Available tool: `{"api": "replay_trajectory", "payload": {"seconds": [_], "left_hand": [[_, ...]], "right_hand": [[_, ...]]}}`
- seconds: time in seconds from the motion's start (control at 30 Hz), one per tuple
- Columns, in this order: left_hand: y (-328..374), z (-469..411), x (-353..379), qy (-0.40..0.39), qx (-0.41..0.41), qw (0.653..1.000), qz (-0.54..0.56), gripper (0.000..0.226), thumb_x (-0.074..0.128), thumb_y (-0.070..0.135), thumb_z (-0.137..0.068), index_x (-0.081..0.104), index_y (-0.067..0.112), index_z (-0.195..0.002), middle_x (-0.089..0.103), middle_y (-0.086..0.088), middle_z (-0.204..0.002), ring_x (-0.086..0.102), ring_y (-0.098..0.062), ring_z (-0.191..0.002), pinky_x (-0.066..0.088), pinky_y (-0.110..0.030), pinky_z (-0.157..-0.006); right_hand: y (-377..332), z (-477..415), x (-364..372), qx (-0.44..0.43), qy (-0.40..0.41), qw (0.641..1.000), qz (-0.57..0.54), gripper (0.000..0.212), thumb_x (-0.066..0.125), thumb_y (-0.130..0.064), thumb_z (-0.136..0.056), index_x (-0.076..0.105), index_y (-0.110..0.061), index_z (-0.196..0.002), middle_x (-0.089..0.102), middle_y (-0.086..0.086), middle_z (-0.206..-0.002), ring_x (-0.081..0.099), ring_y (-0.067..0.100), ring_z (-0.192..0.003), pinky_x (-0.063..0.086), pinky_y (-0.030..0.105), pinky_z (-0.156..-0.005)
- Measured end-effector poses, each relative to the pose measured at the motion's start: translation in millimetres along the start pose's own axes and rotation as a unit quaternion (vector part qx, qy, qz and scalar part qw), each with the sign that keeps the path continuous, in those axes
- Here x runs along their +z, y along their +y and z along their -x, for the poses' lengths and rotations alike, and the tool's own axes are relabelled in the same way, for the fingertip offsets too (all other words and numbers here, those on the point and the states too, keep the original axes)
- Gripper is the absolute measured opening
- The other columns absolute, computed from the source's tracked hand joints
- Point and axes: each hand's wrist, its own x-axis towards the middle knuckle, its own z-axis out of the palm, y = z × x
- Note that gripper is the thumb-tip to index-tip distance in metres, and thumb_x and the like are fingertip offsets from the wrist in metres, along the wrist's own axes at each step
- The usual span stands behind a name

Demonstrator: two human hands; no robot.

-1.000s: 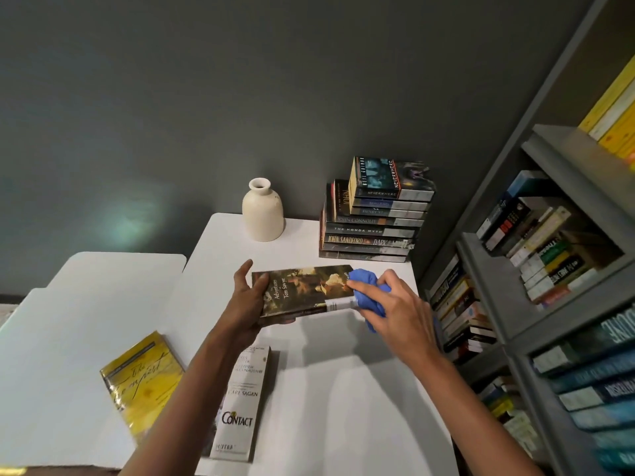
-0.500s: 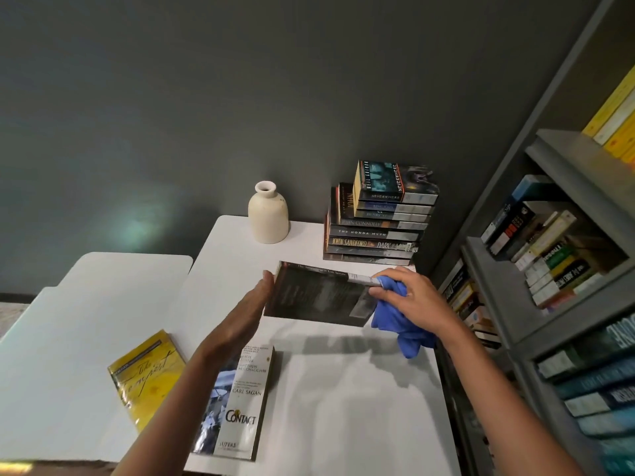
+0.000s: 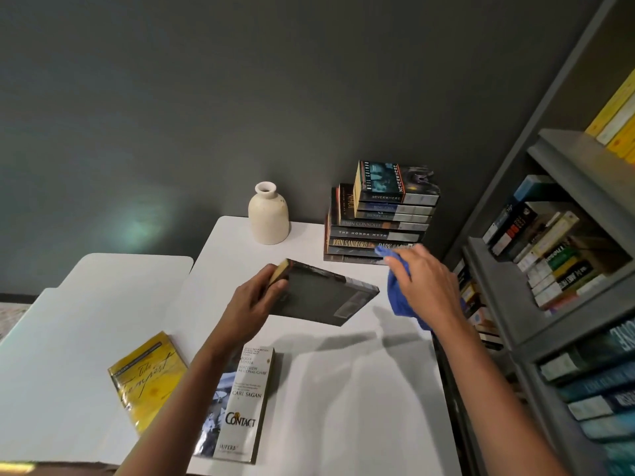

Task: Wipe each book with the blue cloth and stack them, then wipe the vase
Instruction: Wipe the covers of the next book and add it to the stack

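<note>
Head view: left hand [image 3: 252,305] grips dark book [image 3: 321,297] above table [image 3: 360,389].

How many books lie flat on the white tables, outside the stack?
2: the yellow book on the left table, and Contact near the left forearm. Another is held in the left hand.

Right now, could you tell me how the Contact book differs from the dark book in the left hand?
The Contact book lies flat on the white table, untouched; the dark book is held tilted above it by the left hand. Contact shows a pale cover with a readable title; the dark book's upturned face is blackish, its print unreadable. Both are paperbacks not yet on the stack.
</note>
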Motion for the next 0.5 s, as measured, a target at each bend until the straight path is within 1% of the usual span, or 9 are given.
{"api": "replay_trajectory", "payload": {"seconds": [0.07,0.13,0.2,0.23,0.3,0.33,0.4,0.47,0.5], "left_hand": [[-0.5,-2.1,0.1,-0.012,0.008,0.999,-0.036,0.024,0.045,0.037,-0.095,0.048,0.016,-0.082,0.044,0.009,-0.068,0.037,-0.008,-0.061,0.031,-0.019,-0.058],[1.6,-4.2,6.0,-0.016,0.013,0.998,-0.052,0.024,0.045,0.037,-0.095,0.049,0.016,-0.083,0.047,0.007,-0.069,0.04,-0.008,-0.061,0.032,-0.018,-0.058],[4.2,-6.9,13.9,-0.013,0.017,0.998,-0.051,0.02,0.045,0.037,-0.095,0.052,0.021,-0.086,0.053,0.008,-0.075,0.045,-0.011,-0.065,0.036,-0.017,-0.061],[4.8,-7.6,16.3,-0.006,0.016,0.999,-0.044,0.019,0.044,0.037,-0.095,0.054,0.021,-0.088,0.056,0.009,-0.078,0.048,-0.012,-0.068,0.038,-0.018,-0.063],[4.3,-5.2,14.3,0.012,0.013,1.0,-0.025,0.022,0.044,0.039,-0.095,0.053,0.022,-0.085,0.054,0.009,-0.074,0.048,-0.011,-0.066,0.037,-0.018,-0.062],[2.3,-2.9,10.1,0.021,0.013,1.0,-0.013,0.023,0.044,0.042,-0.094,0.051,0.024,-0.083,0.051,0.011,-0.071,0.045,-0.008,-0.064,0.035,-0.018,-0.061],[-2.9,2.1,-0.6,0.032,0.012,0.999,0.003,0.03,0.043,0.049,-0.092,0.05,0.021,-0.082,0.046,0.011,-0.068,0.04,-0.006,-0.062,0.033,-0.02,-0.059],[-4.4,3.2,-5.2,0.035,0.008,0.999,0.009,0.037,0.043,0.05,-0.091,0.051,0.016,-0.083,0.045,0.011,-0.068,0.039,-0.006,-0.062,0.032,-0.02,-0.059],[-2.5,1.6,-3.7,0.029,0.007,0.999,0.01,0.034,0.043,0.048,-0.092,0.051,0.016,-0.083,0.046,0.011,-0.068,0.04,-0.006,-0.062,0.032,-0.019,-0.059]], "right_hand": [[-11.3,-3.3,-4.4,-0.036,0.029,0.994,-0.102,0.038,0.039,-0.046,-0.098,0.064,-0.024,-0.117,0.057,-0.002,-0.1,0.059,0.025,-0.092,0.046,0.036,-0.075],[-40.4,-0.2,-4.4,-0.128,0.025,0.978,-0.166,0.038,0.04,-0.049,-0.095,0.064,-0.032,-0.118,0.051,-0.011,-0.09,0.057,0.015,-0.082,0.044,0.032,-0.068],[-68.7,7.8,2.8,-0.211,0.007,0.966,-0.15,0.037,0.041,-0.05,-0.095,0.057,-0.041,-0.127,0.046,-0.011,-0.089,0.05,0.008,-0.076,0.042,0.028,-0.062],[-75.7,10.7,7.1,-0.23,0.003,0.964,-0.132,0.037,0.043,-0.049,-0.095,0.054,-0.042,-0.13,0.045,-0.009,-0.09,0.046,0.007,-0.075,0.043,0.028,-0.059],[-67.4,12.6,13.8,-0.229,0.003,0.968,-0.098,0.038,0.042,-0.049,-0.095,0.052,-0.044,-0.132,0.044,-0.008,-0.09,0.042,0.005,-0.076,0.044,0.031,-0.055],[-55.5,13.7,15.2,-0.216,-0.003,0.973,-0.083,0.04,0.038,-0.051,-0.095,0.052,-0.045,-0.131,0.043,-0.01,-0.09,0.041,0.005,-0.076,0.043,0.031,-0.054],[-25.9,17.3,20.2,-0.179,-0.026,0.982,-0.054,0.044,0.03,-0.056,-0.093,0.051,-0.049,-0.13,0.039,-0.014,-0.089,0.039,0.002,-0.076,0.044,0.033,-0.057],[-10.7,21.0,25.0,-0.152,-0.042,0.986,-0.048,0.04,0.033,-0.055,-0.095,0.051,-0.049,-0.13,0.039,-0.014,-0.089,0.039,0.002,-0.076,0.048,0.037,-0.061],[-13.6,20.7,25.2,-0.148,-0.037,0.987,-0.057,0.038,0.036,-0.052,-0.095,0.053,-0.047,-0.129,0.042,-0.013,-0.089,0.041,0.004,-0.076,0.049,0.039,-0.062]]}}
